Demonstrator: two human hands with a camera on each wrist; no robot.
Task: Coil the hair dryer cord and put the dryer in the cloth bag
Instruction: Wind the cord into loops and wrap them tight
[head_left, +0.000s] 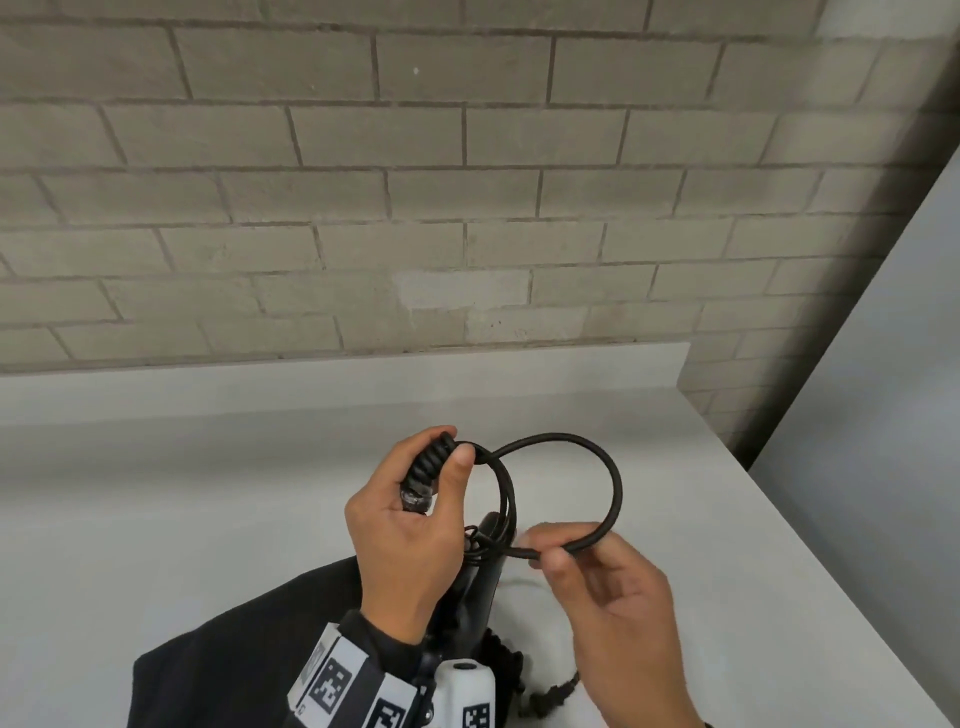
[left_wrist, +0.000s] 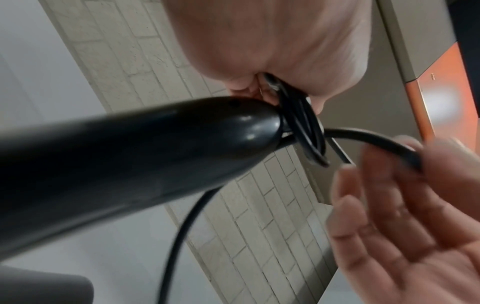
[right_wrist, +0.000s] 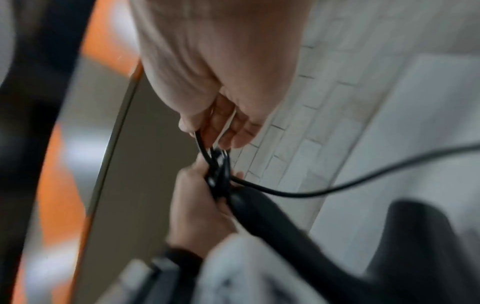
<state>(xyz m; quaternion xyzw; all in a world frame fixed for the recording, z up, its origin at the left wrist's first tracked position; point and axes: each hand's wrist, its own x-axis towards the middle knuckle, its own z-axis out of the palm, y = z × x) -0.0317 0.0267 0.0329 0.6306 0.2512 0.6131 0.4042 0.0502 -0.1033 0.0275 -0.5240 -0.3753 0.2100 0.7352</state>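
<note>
Now left hand (head_left: 410, 525) grips coiled cord (head_left: 613, 478), right hand (head_left: 618, 597) pinching its loop

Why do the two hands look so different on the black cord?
The left hand wraps its whole fist round a bundle of cord loops; the right hand only pinches one strand between thumb and fingers. The left hand is higher, above the hair dryer; the right hand is lower, with its other fingers loose. Both hold the same cord.

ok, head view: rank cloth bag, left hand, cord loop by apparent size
1. cloth bag, largest, though partly cut off.
2. left hand and cord loop look alike; no ranking.
</note>
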